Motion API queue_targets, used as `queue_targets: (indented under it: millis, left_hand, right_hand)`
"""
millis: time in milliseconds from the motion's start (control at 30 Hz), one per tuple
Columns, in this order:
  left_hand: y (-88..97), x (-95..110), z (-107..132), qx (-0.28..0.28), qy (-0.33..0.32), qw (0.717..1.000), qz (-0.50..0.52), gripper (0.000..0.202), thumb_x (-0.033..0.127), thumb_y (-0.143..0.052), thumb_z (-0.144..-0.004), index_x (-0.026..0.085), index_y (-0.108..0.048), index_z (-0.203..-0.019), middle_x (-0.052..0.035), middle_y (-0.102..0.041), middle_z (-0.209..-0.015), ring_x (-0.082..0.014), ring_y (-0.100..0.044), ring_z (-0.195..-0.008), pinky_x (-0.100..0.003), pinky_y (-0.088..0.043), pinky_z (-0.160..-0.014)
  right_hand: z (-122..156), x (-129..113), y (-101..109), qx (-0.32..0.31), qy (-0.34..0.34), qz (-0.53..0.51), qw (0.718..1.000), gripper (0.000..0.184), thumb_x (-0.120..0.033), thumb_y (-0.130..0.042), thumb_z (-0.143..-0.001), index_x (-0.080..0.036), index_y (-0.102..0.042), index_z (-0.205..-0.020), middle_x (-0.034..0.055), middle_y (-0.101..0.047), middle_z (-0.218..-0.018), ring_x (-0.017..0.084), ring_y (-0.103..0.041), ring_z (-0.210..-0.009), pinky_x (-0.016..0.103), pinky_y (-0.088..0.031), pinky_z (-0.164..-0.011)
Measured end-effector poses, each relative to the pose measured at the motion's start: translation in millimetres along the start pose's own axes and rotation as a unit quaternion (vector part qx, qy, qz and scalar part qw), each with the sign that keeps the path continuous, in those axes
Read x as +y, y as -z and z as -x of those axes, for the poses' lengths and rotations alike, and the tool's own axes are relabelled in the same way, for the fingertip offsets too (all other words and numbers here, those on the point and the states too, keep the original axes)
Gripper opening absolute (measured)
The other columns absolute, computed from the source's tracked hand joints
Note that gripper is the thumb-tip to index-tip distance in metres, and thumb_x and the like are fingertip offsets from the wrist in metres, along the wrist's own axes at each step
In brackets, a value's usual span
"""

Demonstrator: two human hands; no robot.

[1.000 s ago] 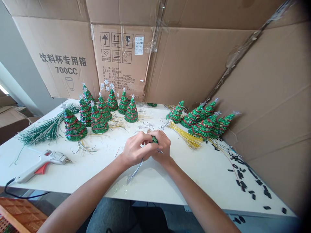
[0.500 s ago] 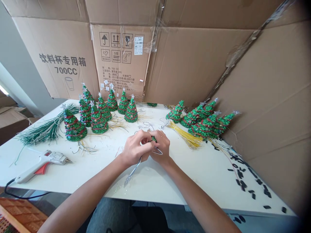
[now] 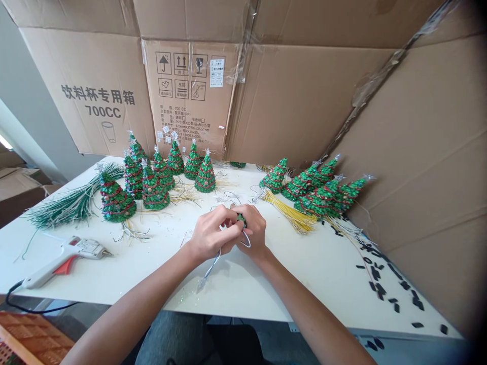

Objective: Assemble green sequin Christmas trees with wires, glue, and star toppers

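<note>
My left hand [image 3: 215,233] and my right hand [image 3: 253,225] meet over the middle of the table, fingers closed around a small green tree piece [image 3: 242,219]. Most of that piece is hidden by the fingers. A thin pale wire [image 3: 247,240] loops out beneath my right hand. From under my left hand hangs another wire strand, ending in a clear star [image 3: 201,285] close to the table's front edge. Beyond my hands, dark thin wires [image 3: 232,195] lie on the white table [image 3: 304,284].
Several green Christmas trees [image 3: 205,175] stand at the back left; more trees [image 3: 319,195] lean at the right beside yellow wires [image 3: 291,210]. Green wires [image 3: 72,200] and a glue gun [image 3: 68,258] lie left. Black pieces [image 3: 376,274] are scattered right. Cardboard [image 3: 304,101] walls the back.
The green piece shows a little more between my fingers. The wire loop under my right hand has narrowed, and the hanging star has shifted slightly to the right.
</note>
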State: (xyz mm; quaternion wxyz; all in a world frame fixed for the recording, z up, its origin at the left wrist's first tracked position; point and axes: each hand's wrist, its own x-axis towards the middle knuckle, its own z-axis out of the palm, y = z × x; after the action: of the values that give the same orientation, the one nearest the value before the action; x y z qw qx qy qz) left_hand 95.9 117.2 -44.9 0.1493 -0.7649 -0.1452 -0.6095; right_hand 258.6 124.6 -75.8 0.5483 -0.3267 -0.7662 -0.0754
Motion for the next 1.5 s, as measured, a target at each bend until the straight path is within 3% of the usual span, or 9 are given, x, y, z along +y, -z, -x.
queue_targets:
  millis: [200,333,533,900,1200,1333,1500]
  left_hand:
    - [4.0,-8.4,-0.2,-0.003,0.001,1.000,-0.008,0.003,0.018,-0.066,-0.108,0.021,-0.065,-0.109,-0.0021,-0.065,-0.092,-0.0135,-0.056,-0.074,-0.025,-0.045,-0.065]
    - [3.2,-11.9,3.4,0.005,0.014,0.999,0.033,0.009,0.016,-0.063,-0.109,0.020,-0.062,-0.117,-0.0032,-0.067,-0.096,-0.0133,-0.062,-0.077,-0.024,-0.050,-0.069]
    - [-0.2,-9.2,8.0,-0.002,0.021,0.999,0.028,0.012,0.011,-0.063,-0.107,0.022,-0.059,-0.107,-0.0002,-0.064,-0.092,-0.0110,-0.055,-0.070,-0.023,-0.043,-0.062]
    - [-3.4,-5.8,11.0,-0.004,0.059,0.994,0.089,0.018,0.006,-0.066,-0.102,0.021,-0.057,-0.103,-0.0006,-0.065,-0.089,-0.0112,-0.061,-0.072,-0.022,-0.048,-0.064]
    - [-1.3,-1.4,6.7,-0.025,0.019,0.997,0.070,0.008,0.023,-0.068,-0.107,0.020,-0.060,-0.104,-0.0006,-0.065,-0.085,-0.0122,-0.060,-0.067,-0.024,-0.048,-0.062]
    - [0.0,-2.5,3.9,-0.022,0.013,0.999,0.042,0.014,0.015,-0.062,-0.109,0.022,-0.060,-0.097,0.0004,-0.063,-0.083,-0.0106,-0.054,-0.065,-0.023,-0.042,-0.060]
    - [1.3,-2.8,2.2,-0.043,0.043,0.998,0.037,0.017,0.015,-0.062,-0.108,0.022,-0.058,-0.093,0.0011,-0.062,-0.081,-0.0100,-0.052,-0.062,-0.023,-0.041,-0.058]
  right_hand:
    - [-3.0,-2.6,-3.1,0.017,0.007,0.019,1.000,0.012,-0.025,-0.054,-0.108,-0.027,-0.058,-0.097,0.0022,-0.068,-0.079,0.023,-0.061,-0.071,0.039,-0.045,-0.070]
    - [-4.6,-4.0,-3.6,0.024,0.010,0.030,0.999,0.012,-0.016,-0.060,-0.101,-0.027,-0.059,-0.096,0.0008,-0.068,-0.078,0.023,-0.060,-0.070,0.038,-0.046,-0.070]
    - [-4.3,-3.2,-2.7,0.028,-0.004,0.036,0.999,0.011,-0.017,-0.062,-0.101,-0.027,-0.060,-0.096,0.0009,-0.068,-0.078,0.022,-0.061,-0.071,0.037,-0.046,-0.070]
    - [-1.9,-2.5,-4.1,0.026,0.000,0.028,0.999,0.012,-0.024,-0.057,-0.107,-0.027,-0.059,-0.096,0.0026,-0.068,-0.079,0.022,-0.059,-0.071,0.039,-0.045,-0.071]
    - [-0.4,-0.6,-0.8,0.012,0.005,0.016,1.000,0.023,-0.037,-0.046,-0.113,-0.026,-0.060,-0.098,0.0043,-0.068,-0.080,0.023,-0.059,-0.071,0.040,-0.044,-0.070]
    - [-2.0,-2.9,-1.9,0.017,0.005,0.020,1.000,0.020,-0.031,-0.046,-0.112,-0.026,-0.059,-0.097,0.0046,-0.068,-0.080,0.023,-0.059,-0.072,0.040,-0.044,-0.070]
    - [-4.0,-6.2,-3.2,0.025,0.008,0.026,0.999,0.014,-0.018,-0.052,-0.104,-0.027,-0.057,-0.095,0.0020,-0.064,-0.077,0.022,-0.055,-0.070,0.038,-0.042,-0.069]
